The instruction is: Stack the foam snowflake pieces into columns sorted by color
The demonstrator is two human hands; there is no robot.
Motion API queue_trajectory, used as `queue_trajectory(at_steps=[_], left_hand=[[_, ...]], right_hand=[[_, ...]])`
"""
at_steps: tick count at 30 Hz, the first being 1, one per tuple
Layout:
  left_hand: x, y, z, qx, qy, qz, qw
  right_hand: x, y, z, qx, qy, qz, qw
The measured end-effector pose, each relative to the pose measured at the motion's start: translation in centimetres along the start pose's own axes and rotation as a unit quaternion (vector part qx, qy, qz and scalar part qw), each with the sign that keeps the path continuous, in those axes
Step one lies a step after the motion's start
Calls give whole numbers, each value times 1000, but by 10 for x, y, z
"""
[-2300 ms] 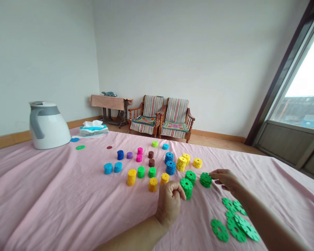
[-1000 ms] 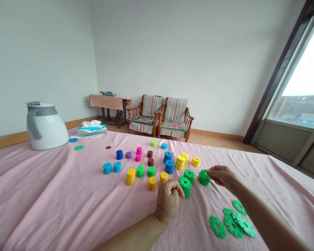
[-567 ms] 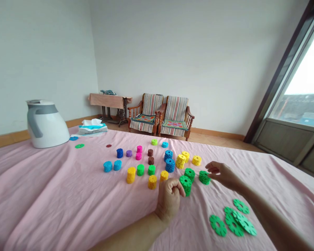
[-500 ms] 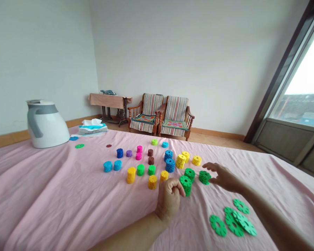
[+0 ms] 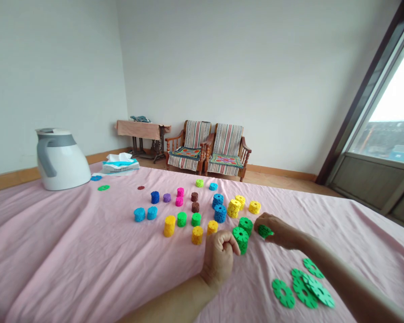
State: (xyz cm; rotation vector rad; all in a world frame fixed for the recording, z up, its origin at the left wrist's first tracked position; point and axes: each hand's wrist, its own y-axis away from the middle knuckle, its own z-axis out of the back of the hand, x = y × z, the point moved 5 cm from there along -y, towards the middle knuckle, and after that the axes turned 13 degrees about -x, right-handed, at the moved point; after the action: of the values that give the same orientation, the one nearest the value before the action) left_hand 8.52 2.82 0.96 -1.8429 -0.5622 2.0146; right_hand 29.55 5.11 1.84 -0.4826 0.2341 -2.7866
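Observation:
Small stacks of notched plastic discs stand on a pink sheet (image 5: 70,264). My left hand (image 5: 219,260) is a closed fist resting beside a green stack (image 5: 240,238), its thumb and forefinger touching the stack's side. My right hand (image 5: 276,229) has its fingers wrapped over another green stack (image 5: 264,231), mostly hiding it. A third green stack (image 5: 246,224) stands just behind these two. Loose green discs (image 5: 303,289) lie flat near my right forearm.
Yellow stacks (image 5: 236,206), blue stacks (image 5: 218,208), pink, purple and brown ones stand further back. A white kettle (image 5: 61,159) and a tissue pack (image 5: 120,165) sit at the far left. Two striped wooden chairs (image 5: 208,150) stand by the wall, a window to the right.
My right hand opened briefly above the rightmost green stack, then came down and closed over it. My left fist stayed beside the near green stack.

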Motion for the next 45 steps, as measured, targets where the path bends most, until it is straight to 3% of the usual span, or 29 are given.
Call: queue_trajectory(at_steps=[8,14,20,26,28,32,39,45], left_hand=[[1,0,-1,3,1,5,1000],[-1,0,1,-2,5,0,1000],[-2,-3,4,-20,24,5,1000],[0,4,-1,13,41,6,999],[-1,7,-2,20,55,3,998],[-2,10,-7,45,72,-4,996],[-1,10,-11,63,65,16,996],[-3,8,-10,61,68,34,995]], right_hand=[[1,-2,-6,-3,20,-7,1000],[-16,5,-4,-66,-13,-36,997],[-5,7,-3,-53,-8,-34,998],[-8,11,-2,-63,-40,-36,997],[-20,15,4,-107,-72,-60,990],[-55,37,22,-172,-66,-179,966],[-72,101,28,-19,-42,-255,966],[-70,116,21,-9,-22,-271,962]])
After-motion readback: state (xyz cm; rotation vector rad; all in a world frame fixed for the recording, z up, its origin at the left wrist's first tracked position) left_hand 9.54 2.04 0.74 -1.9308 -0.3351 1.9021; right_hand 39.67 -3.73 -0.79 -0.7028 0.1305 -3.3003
